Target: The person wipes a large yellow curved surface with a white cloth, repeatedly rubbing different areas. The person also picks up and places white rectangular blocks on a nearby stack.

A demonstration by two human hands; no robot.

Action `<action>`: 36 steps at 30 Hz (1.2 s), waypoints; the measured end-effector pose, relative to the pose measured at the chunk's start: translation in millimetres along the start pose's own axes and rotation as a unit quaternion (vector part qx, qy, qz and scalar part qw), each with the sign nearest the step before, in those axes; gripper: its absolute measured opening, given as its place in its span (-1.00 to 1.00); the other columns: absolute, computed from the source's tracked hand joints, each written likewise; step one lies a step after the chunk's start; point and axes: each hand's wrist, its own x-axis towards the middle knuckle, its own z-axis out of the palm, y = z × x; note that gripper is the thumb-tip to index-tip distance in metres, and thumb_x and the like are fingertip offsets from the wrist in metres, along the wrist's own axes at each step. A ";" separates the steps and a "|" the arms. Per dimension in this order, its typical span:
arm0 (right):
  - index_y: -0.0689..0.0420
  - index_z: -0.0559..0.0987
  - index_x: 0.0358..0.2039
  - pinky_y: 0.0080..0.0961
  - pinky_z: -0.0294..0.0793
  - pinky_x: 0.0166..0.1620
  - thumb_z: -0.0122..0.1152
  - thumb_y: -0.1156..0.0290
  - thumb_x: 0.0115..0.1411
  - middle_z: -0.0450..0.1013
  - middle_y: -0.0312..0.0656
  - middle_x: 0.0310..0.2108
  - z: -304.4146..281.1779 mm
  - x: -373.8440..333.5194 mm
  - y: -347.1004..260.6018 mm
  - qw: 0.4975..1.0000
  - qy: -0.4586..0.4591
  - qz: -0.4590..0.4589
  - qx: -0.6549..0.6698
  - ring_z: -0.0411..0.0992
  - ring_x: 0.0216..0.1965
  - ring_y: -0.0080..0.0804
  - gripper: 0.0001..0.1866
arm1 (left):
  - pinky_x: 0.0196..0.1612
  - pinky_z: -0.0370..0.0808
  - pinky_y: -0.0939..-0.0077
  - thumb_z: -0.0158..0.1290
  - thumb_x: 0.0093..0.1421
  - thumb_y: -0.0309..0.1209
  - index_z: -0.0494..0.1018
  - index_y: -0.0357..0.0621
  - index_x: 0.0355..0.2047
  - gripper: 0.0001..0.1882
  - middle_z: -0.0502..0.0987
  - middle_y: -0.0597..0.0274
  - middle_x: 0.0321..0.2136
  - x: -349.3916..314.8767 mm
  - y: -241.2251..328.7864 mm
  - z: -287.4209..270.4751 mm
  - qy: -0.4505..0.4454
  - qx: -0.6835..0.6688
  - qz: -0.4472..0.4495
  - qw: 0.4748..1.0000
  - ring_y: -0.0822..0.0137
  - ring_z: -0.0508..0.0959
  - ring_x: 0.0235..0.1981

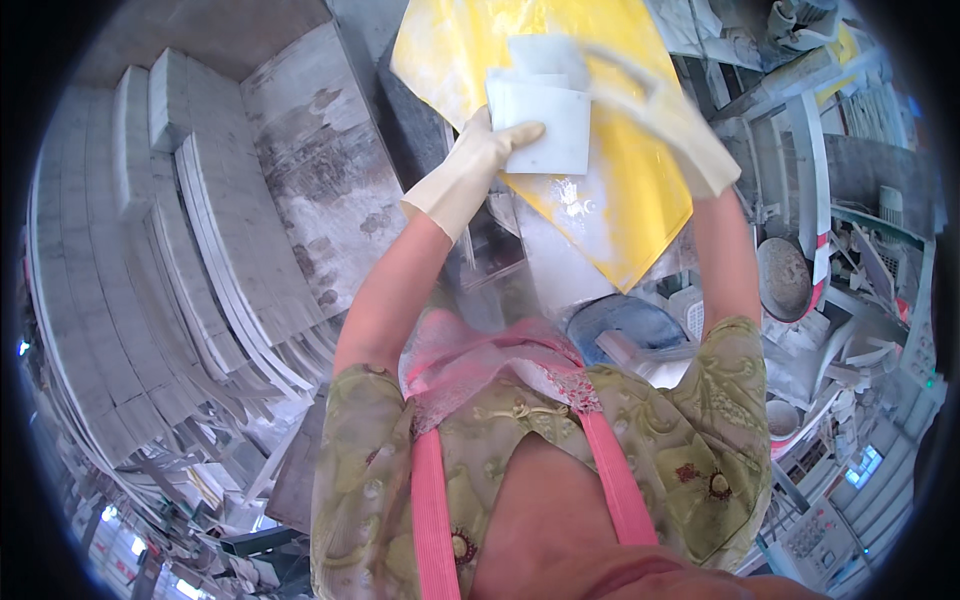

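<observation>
My left hand [478,158], in a cream rubber glove, is closed around the left edge of a white square tile [555,135], with its thumb across the front face. Behind that one, the edges of another pale tile [540,55] show, partly smeared. My right hand [675,125], gloved the same way, is raised to the right of the tiles and blurred by motion. Its fingers point up and left, and whether they hold anything cannot be made out. Beneath both hands lies a yellow sheet [635,225] with whitish smears and a wet, shiny patch.
Long grey-white slabs [215,230] are stacked on the left, beside a stained board [320,150]. A blue round basin [625,325] sits close to my body. On the right are a round dusty pan [785,278], racks and scattered pieces. A control panel [815,540] stands at the lower right.
</observation>
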 end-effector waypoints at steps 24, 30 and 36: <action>0.20 0.57 -0.01 -0.47 0.56 -0.09 0.25 0.26 0.35 0.58 -0.28 -0.18 -107.9 42.9 79.9 0.902 0.209 -0.147 0.348 0.55 -0.20 -0.47 -0.68 | 0.14 0.48 0.33 0.33 0.10 -0.41 0.28 -0.43 0.21 -0.28 0.53 -0.08 0.07 -25.7 -10.5 8.5 0.108 -0.034 0.038 0.993 0.13 0.57 0.05; 0.20 0.57 0.03 -0.52 0.51 0.03 0.18 0.31 0.38 0.58 -0.28 -0.11 -43.3 3.4 50.6 0.920 0.158 -0.110 0.342 0.53 -0.11 -0.51 -0.70 | 0.18 0.46 0.34 0.29 0.15 -0.35 0.28 -0.50 0.19 -0.30 0.52 -0.10 0.08 -34.5 -4.8 15.0 0.085 -0.048 0.091 0.991 0.14 0.57 0.06; 0.15 0.61 -0.23 -0.69 0.42 -0.16 0.29 0.18 0.28 0.50 -0.42 -0.32 35.8 -28.6 1.7 0.970 0.119 0.003 0.213 0.41 -0.25 -0.71 -0.72 | 0.12 0.46 0.35 0.25 0.21 -0.25 0.32 -0.50 0.17 -0.33 0.54 -0.11 0.04 -55.5 5.9 13.9 0.096 -0.043 0.121 0.987 0.16 0.57 0.02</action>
